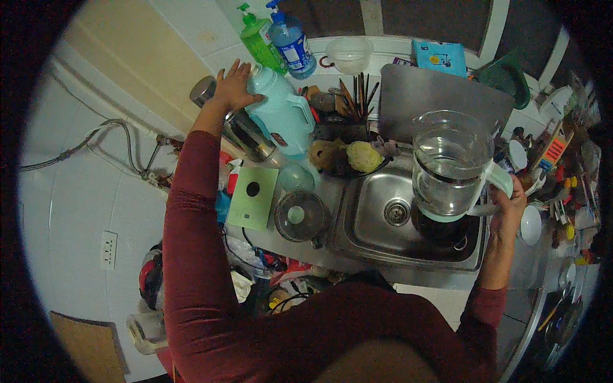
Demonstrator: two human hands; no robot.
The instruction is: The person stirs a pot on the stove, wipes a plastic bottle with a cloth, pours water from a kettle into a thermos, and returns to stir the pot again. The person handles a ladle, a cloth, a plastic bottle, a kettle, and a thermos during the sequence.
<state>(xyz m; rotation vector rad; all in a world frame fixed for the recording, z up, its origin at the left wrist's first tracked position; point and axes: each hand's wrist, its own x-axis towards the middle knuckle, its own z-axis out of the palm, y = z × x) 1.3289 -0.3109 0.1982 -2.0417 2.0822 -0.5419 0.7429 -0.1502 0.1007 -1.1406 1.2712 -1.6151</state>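
Observation:
A large clear glass jug [450, 167] with a pale handle is held over the right part of the steel sink [378, 210]; my right hand [510, 198] grips its handle. At the upper left, my left hand [235, 88] lies with spread fingers beside the neck of a light-blue vacuum flask [282, 112]. Whether the fingers press on the flask is not plain. A steel cylindrical container [251, 136] stands behind my left wrist. On the counter below the flask are a round glass lid [300, 216] and a pale green box [253, 197].
Green [261, 38] and blue [292, 48] pump bottles stand at the back. Chopsticks [359, 98] stand in a holder, vegetables [365, 157] lie behind the sink, and a metal board [440, 103] leans beyond it. Utensils and bowls crowd the right side.

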